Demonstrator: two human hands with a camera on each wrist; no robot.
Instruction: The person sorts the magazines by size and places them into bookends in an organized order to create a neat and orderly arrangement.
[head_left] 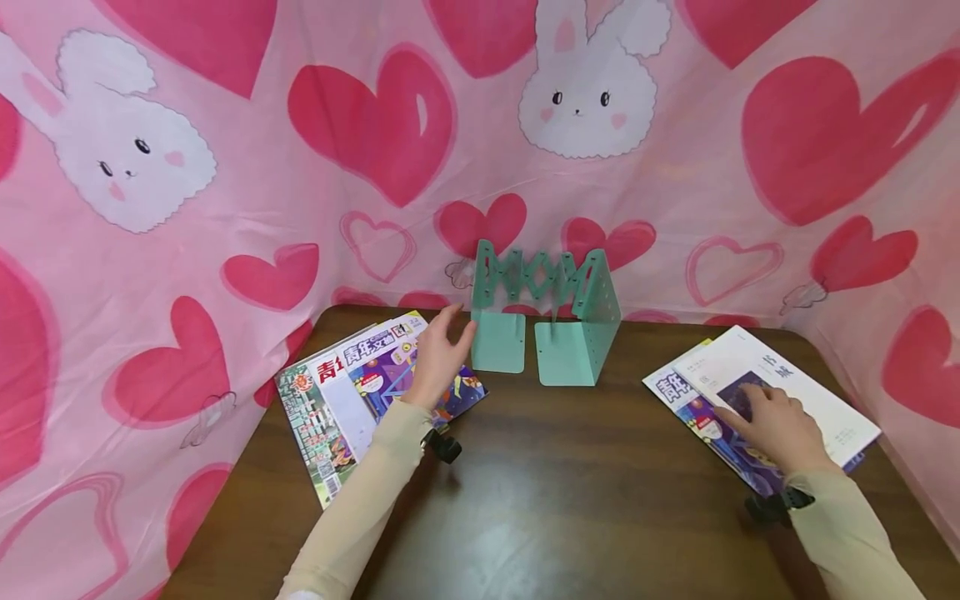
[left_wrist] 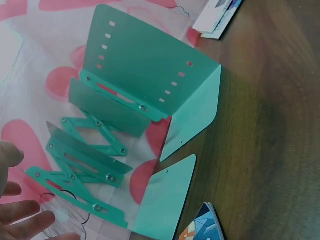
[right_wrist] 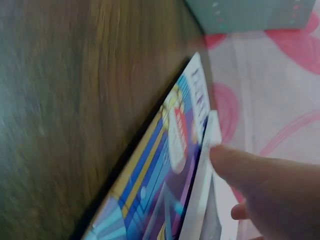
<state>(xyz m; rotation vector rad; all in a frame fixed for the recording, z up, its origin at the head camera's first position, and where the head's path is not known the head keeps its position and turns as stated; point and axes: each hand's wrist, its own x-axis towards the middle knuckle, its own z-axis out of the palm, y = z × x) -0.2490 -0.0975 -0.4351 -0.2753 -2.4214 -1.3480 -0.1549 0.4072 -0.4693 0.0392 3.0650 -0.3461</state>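
Note:
A mint-green expandable metal bookend (head_left: 600, 312) stands at the back of the table, its folding lattice stretched between two upright end plates. My left hand (head_left: 438, 354) hovers with spread fingers over a fan of magazines (head_left: 322, 417), close to the bookend's left plate. In the left wrist view its fingers (left_wrist: 30, 225) appear beside the lattice, holding nothing. On the right, my right hand (head_left: 780, 429) rests on a white book (head_left: 817, 392), which lies on a purple magazine (head_left: 701, 425). From the right wrist, the thumb (right_wrist: 232, 162) is seen at the white book's edge.
The dark wooden table (head_left: 555, 483) reaches back to a pink cloth (head_left: 360, 233) printed with hearts and rabbits, which hangs along the back and both sides. The left magazines overlap one another near the table's left edge.

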